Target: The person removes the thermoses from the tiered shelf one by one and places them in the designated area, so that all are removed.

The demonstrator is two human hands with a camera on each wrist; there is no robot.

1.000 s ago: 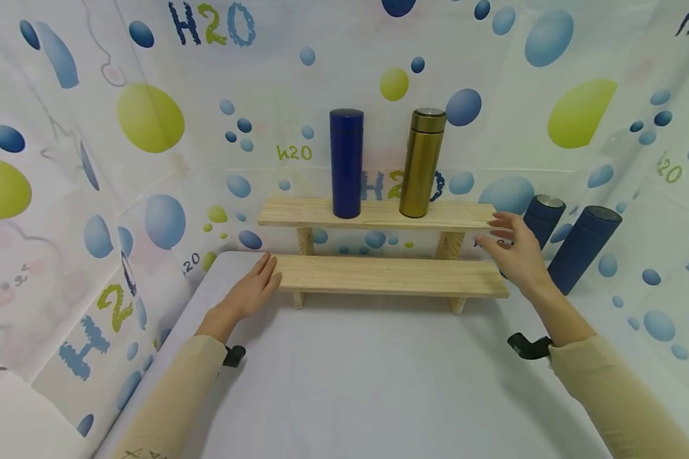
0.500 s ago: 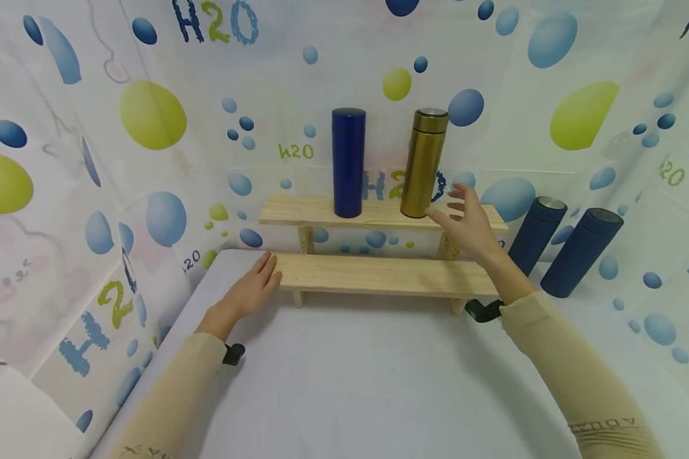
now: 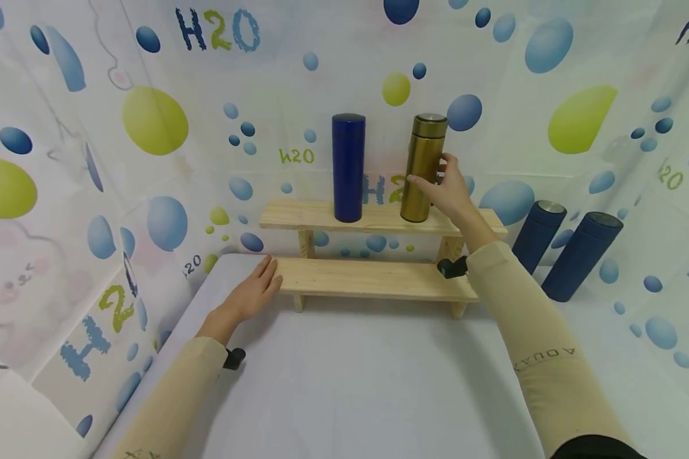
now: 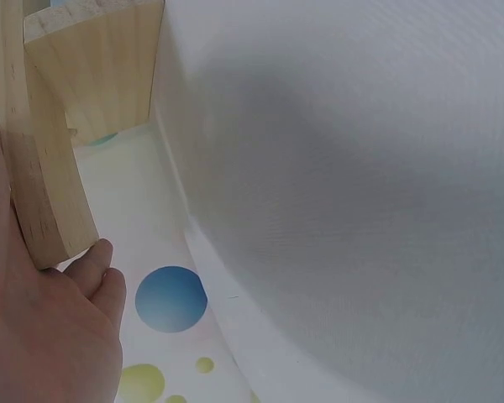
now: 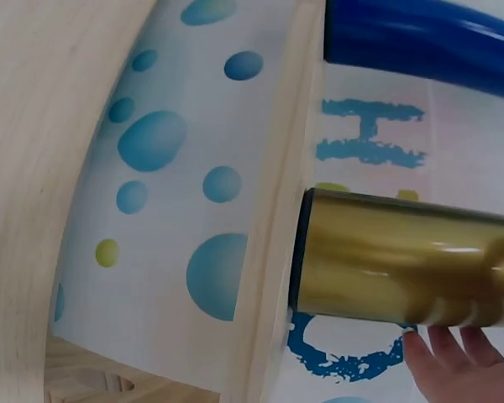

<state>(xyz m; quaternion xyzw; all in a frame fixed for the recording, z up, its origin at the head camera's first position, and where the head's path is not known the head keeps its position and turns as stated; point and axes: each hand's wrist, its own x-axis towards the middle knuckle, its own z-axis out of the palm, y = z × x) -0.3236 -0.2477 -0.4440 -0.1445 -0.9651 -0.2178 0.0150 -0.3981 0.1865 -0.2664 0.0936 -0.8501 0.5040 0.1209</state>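
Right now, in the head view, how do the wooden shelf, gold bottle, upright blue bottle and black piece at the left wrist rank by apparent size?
Largest to smallest:
1. wooden shelf
2. gold bottle and upright blue bottle, too alike to rank
3. black piece at the left wrist

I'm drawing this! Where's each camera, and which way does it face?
Head: worn there, facing forward and down at the shelf; left hand, right hand, sleeves show.
Left wrist: worn there, facing shelf end and white tabletop; left hand shows.
Right wrist: worn there, facing the gold bottle; right hand shows partly.
Head and right wrist share that bottle.
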